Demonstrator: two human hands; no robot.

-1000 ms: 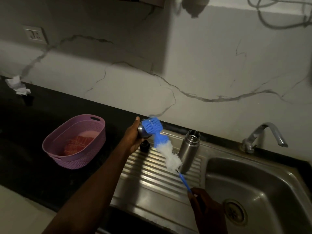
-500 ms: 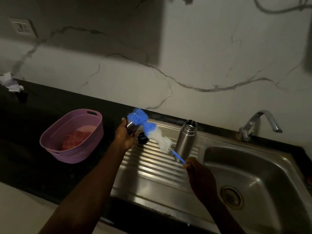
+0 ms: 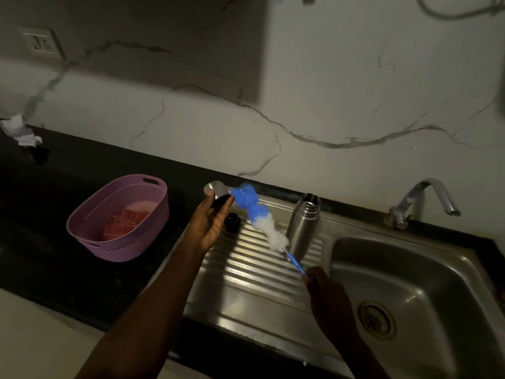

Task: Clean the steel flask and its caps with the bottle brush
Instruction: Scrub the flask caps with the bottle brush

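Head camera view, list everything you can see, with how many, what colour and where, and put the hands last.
steel flask: one, silver, upright and open on the drainboard
steel cap: one, silver, held up in the left hand
black cap: one, black, on the drainboard by the left hand
bottle brush: one, blue and white, blue tip at the steel cap
basket: one, purple, on the dark counter, reddish cloth inside
sink: one, steel, right of the drainboard
tap: one, silver, behind the sink
socket: one, white, on the wall
crumpled paper: one, white, far left of the counter
left hand: pinches the steel cap
right hand: grips the brush handle
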